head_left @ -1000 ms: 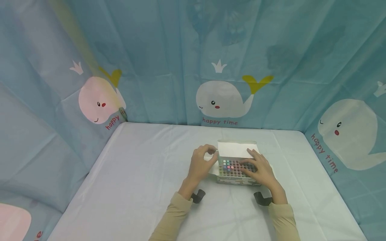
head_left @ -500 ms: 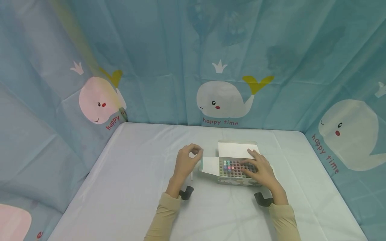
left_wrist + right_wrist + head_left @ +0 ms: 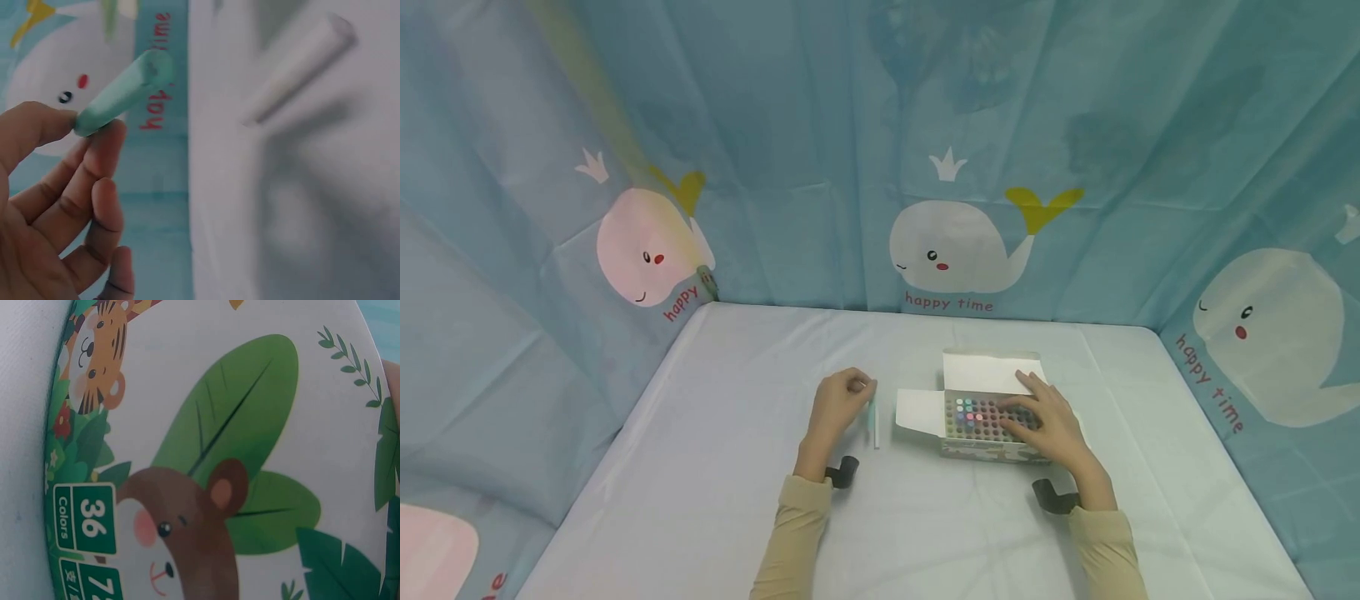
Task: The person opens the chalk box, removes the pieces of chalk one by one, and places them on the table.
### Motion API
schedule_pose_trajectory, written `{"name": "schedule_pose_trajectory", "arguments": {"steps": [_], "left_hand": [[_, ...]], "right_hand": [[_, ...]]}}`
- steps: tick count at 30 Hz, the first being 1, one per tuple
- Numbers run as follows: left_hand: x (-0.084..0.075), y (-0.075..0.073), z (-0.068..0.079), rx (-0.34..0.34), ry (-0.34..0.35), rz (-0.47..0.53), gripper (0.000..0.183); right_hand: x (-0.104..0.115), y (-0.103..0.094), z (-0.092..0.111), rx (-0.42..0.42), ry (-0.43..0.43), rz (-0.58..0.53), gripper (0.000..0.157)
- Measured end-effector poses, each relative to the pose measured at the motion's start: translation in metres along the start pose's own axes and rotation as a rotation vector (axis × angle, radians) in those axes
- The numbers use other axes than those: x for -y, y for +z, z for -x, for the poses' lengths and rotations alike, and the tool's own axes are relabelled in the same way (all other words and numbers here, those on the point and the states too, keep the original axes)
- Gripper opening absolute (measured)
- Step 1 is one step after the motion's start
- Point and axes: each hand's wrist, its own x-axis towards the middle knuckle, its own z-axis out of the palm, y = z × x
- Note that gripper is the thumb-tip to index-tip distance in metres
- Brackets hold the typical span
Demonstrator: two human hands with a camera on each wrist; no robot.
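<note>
From where I stand, the left hand (image 3: 841,400) has just swung away from the open crayon-coloured carton (image 3: 992,452), and it pinches a mint-green chalk-like stick (image 3: 119,94) between thumb and forefinger. That stick is now just beside a white stick (image 3: 877,433) lying on the tabletop (image 3: 737,433); to my eye, that makes two taken out and side by side. I can't tell whether the green one's lower end touches down. The right hand (image 3: 1045,421) has stayed over the carton, fingers spread loosely across the rows, grasping nothing I can make out. The side flap (image 3: 921,412) juts towards the sticks, leaving only a narrow gap. Leftward, the tabletop runs wide; its far edge meets the whale-print curtain (image 3: 812,242).
</note>
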Motion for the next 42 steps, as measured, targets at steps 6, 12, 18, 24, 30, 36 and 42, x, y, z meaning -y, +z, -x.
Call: {"name": "schedule_pose_trajectory", "arguments": {"steps": [6,12,18,24,30,36,42], "left_hand": [[0.013,0.004,-0.001,0.077,-0.069,-0.041,0.022],[0.022,0.009,-0.001,0.096,-0.09,-0.095,0.026],[0.028,0.016,0.0,0.103,-0.133,-0.122,0.027],[0.029,0.018,0.001,0.101,-0.15,-0.152,0.026],[0.028,0.018,0.001,0.103,-0.144,-0.17,0.025],[0.03,0.021,0.001,0.09,-0.122,-0.18,0.023],[0.03,0.024,0.0,0.045,-0.088,-0.203,0.022]], "right_hand": [[0.001,-0.001,0.0,0.001,0.002,-0.007,0.026],[0.0,-0.001,0.0,0.008,0.006,-0.004,0.026],[-0.001,0.0,0.0,0.006,0.008,-0.007,0.026],[-0.001,0.0,-0.001,0.003,0.003,-0.009,0.025],[0.0,-0.001,-0.001,0.003,0.003,-0.01,0.025],[0.001,-0.002,-0.001,0.001,0.005,-0.013,0.024],[-0.001,0.0,-0.001,-0.005,-0.001,-0.007,0.023]]}}
